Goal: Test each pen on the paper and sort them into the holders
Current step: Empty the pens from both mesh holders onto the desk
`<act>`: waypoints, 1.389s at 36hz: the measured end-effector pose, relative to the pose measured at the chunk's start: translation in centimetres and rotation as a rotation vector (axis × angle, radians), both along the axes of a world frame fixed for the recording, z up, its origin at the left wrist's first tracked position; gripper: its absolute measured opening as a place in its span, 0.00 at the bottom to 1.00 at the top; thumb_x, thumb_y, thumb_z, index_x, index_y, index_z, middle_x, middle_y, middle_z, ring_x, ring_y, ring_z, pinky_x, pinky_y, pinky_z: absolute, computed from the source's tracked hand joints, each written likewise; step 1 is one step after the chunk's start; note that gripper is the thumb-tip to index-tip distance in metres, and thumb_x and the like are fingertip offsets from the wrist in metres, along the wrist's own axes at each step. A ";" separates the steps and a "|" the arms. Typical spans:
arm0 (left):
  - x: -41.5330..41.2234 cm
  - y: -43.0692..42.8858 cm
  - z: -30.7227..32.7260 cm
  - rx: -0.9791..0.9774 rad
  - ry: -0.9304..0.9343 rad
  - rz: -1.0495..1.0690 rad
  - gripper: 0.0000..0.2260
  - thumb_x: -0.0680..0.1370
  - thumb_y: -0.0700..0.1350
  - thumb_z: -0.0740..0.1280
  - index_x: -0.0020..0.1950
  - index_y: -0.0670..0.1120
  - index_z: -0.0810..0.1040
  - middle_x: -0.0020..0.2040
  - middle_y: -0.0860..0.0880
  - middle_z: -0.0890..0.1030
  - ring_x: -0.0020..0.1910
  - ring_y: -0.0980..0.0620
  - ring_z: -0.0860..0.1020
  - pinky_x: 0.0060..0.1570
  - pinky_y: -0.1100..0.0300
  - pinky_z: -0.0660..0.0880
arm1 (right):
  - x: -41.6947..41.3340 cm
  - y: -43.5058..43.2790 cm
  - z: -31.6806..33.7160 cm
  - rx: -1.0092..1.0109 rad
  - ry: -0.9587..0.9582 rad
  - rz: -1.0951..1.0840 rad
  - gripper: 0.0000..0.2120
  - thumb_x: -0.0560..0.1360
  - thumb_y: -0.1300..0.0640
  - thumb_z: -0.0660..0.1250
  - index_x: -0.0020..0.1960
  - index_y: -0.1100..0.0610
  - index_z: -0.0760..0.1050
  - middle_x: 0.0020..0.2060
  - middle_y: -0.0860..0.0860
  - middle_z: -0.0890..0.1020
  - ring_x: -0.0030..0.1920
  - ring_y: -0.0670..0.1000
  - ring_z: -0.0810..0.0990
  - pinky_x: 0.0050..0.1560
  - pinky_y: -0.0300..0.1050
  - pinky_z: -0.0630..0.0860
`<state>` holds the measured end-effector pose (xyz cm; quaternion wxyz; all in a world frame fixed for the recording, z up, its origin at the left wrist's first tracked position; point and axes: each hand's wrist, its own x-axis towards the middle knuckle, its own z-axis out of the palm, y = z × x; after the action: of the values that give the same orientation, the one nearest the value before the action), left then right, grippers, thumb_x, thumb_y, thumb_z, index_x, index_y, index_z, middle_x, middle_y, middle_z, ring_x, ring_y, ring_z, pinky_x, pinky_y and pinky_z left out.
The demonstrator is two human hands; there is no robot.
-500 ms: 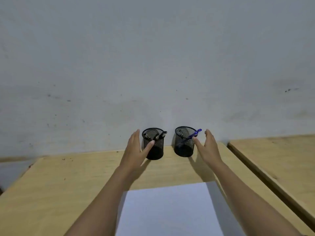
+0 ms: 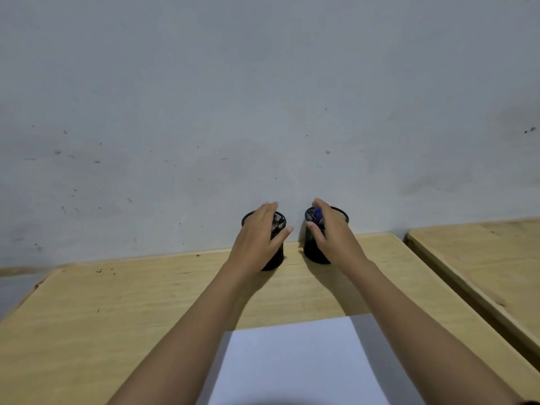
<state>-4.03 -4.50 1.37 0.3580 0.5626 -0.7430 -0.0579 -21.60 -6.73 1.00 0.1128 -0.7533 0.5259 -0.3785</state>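
Observation:
Two black mesh holders stand at the back of the desk against the wall. My left hand (image 2: 257, 238) lies over the left holder (image 2: 277, 258), fingers apart above its rim and thumb sticking out to the right; dark pens (image 2: 276, 225) show beneath the fingers. My right hand (image 2: 336, 238) covers the top of the right holder (image 2: 312, 252), with fingers and thumb curled around a blue pen (image 2: 317, 214) that stands in it. A blank white sheet of paper (image 2: 292, 361) lies near me between my forearms.
The wooden desk (image 2: 117, 302) reaches back to a grey wall (image 2: 263, 112) right behind the holders. A second wooden desk (image 2: 482, 258) stands to the right, with a dark gap between the two.
Both hands have moved from beside the holders to over their tops. The blue pen, which leaned to the right, now stands further left under my right hand's fingers.

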 end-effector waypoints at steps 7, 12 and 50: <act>-0.2 -1.1 0.7 0.040 0.025 -0.103 0.19 0.79 0.51 0.61 0.69 0.46 0.69 0.65 0.50 0.75 0.65 0.53 0.72 0.62 0.59 0.69 | -0.3 -0.9 0.7 -0.072 0.112 0.015 0.15 0.78 0.52 0.60 0.64 0.52 0.68 0.55 0.49 0.79 0.54 0.51 0.77 0.45 0.45 0.72; 0.7 -1.5 1.0 0.082 0.074 -0.174 0.13 0.77 0.50 0.65 0.60 0.48 0.76 0.56 0.52 0.80 0.56 0.55 0.76 0.58 0.58 0.73 | -0.4 -1.2 0.8 -0.084 0.046 0.004 0.13 0.76 0.53 0.63 0.61 0.52 0.73 0.51 0.50 0.82 0.51 0.51 0.78 0.47 0.48 0.75; 0.3 -1.9 2.9 0.098 0.366 -0.246 0.04 0.81 0.46 0.57 0.49 0.46 0.66 0.39 0.54 0.69 0.35 0.58 0.67 0.37 0.65 0.65 | 0.4 -1.6 2.5 -0.052 -0.328 0.115 0.10 0.80 0.61 0.54 0.59 0.58 0.70 0.48 0.47 0.79 0.54 0.44 0.78 0.54 0.31 0.71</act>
<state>-3.71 -6.41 4.30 0.4494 0.4646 -0.7250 -0.2380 -21.24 -8.34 3.54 0.1992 -0.7128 0.4467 -0.5027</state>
